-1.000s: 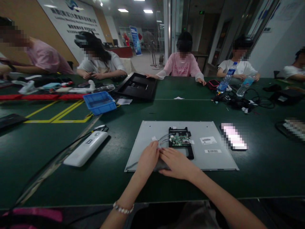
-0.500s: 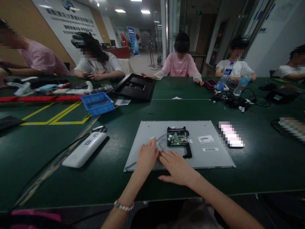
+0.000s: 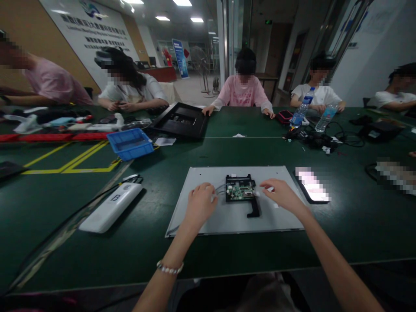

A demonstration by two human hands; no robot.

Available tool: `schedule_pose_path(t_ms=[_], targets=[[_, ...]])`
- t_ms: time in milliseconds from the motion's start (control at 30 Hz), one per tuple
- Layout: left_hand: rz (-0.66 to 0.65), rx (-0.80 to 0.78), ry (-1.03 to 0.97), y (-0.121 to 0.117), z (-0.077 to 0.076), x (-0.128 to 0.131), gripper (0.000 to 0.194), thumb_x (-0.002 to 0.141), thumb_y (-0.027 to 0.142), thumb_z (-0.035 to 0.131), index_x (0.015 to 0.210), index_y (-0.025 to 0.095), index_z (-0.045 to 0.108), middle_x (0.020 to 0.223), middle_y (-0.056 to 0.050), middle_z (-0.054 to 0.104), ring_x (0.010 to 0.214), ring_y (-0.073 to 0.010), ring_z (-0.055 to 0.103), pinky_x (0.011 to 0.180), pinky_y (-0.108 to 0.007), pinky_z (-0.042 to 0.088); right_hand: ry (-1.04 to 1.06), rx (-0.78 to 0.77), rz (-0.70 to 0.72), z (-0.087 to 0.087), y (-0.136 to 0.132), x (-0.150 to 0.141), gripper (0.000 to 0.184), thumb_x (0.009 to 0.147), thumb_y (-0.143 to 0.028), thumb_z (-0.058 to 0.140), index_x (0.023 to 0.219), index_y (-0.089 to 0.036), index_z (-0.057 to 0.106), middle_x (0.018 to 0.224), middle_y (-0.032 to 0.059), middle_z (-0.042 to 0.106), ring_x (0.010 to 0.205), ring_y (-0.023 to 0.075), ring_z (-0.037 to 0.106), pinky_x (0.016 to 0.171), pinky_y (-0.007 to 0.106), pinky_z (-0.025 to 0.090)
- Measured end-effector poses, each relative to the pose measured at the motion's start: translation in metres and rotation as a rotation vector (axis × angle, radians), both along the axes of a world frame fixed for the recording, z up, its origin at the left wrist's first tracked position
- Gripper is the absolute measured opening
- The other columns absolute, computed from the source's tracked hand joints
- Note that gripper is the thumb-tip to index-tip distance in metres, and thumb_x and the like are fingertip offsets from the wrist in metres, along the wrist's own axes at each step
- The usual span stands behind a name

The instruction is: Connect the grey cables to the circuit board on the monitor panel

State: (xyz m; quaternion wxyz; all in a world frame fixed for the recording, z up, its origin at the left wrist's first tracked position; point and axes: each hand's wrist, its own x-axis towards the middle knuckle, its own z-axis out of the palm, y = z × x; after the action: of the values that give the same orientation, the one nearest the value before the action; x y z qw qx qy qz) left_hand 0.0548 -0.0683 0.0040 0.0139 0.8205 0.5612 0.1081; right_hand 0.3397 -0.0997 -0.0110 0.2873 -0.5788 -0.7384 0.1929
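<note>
Circuit board point(image 3: 239, 192) lies long axis crosswise, just left of nearer right hand point(image 3: 283, 195), right of left hand point(image 3: 200, 203); can't tell either grip's hold.

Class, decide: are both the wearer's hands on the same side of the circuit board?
No: the circuit board sits between the left hand and the right hand.

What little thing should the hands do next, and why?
Maybe the right hand should press down the white tab beside the green circuit board, because that hand is close to it, while the left hand is by the grey cables.
</note>
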Motion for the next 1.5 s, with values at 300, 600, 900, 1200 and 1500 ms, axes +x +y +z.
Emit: schedule_pose_path(t_ms=[300, 600, 900, 1200, 1500], targets=[[-0.258, 0.033, 0.103, 0.067, 0.002, 0.066, 0.018, 0.086, 0.019, 0.048, 0.098, 0.015, 0.062, 0.1, -0.011, 0.062, 0.098, -0.0221, 0.058, 0.086, -0.033, 0.043, 0.162, -0.163, 0.027, -0.025, 0.016, 0.003, 0.03, 0.072, -0.02, 0.062, 0.102, -0.018, 0.066, 0.096, 0.0055, 0.067, 0.082, 0.0178, 0.061, 0.073, 0.031, 0.048], [-0.252, -0.025, 0.228, 0.088, -0.02, 0.076, 0.022, 0.082, 0.004, 0.047, 0.086, 0.011, 0.067, 0.09, -0.015, 0.066, 0.088, -0.0225, 0.064, 0.079, -0.031, 0.047, 0.222, -0.16, 0.006, -0.038, 0.02, -0.002, 0.028, 0.069, -0.017, 0.062, 0.097, -0.018, 0.066, 0.087, 0.0032, 0.068, 0.079, 0.0167, 0.061, 0.072, 0.029, 0.048], [-0.306, 0.074, 0.221, 0.095, 0.001, 0.103, 0.023, 0.085, 0.004, 0.044, 0.091, 0.009, 0.065, 0.096, -0.016, 0.063, 0.096, -0.0255, 0.059, 0.079, -0.034, 0.043, 0.256, -0.112, -0.155, -0.047, 0.023, 0.016, 0.017, 0.074, -0.023, 0.056, 0.087, -0.018, 0.066, 0.075, 0.0034, 0.068, 0.071, 0.0173, 0.063, 0.068, 0.03, 0.049], [-0.293, 0.05, 0.202, 0.08, 0.006, 0.099, 0.021, 0.087, 0.027, 0.052, 0.092, 0.011, 0.065, 0.094, -0.014, 0.065, 0.095, -0.0267, 0.059, 0.081, -0.037, 0.04, 0.024, -0.038, -0.355, -0.051, 0.015, 0.042, 0.024, 0.079, -0.027, 0.053, 0.097, -0.016, 0.064, 0.092, 0.0075, 0.063, 0.07, 0.0163, 0.061, 0.071, 0.03, 0.047], [-0.111, 0.011, 0.126, -0.011, 0.006, 0.001, 0.037, 0.083, 0.027, 0.054, 0.119, 0.018, 0.052, 0.12, -0.01, 0.057, 0.108, -0.0266, 0.054, 0.09, -0.039, 0.042, -0.016, 0.042, -0.302, -0.053, 0.014, 0.038, 0.023, 0.079, -0.024, 0.052, 0.098, -0.017, 0.063, 0.099, 0.0069, 0.06, 0.075, 0.0153, 0.061, 0.077, 0.031, 0.046]])
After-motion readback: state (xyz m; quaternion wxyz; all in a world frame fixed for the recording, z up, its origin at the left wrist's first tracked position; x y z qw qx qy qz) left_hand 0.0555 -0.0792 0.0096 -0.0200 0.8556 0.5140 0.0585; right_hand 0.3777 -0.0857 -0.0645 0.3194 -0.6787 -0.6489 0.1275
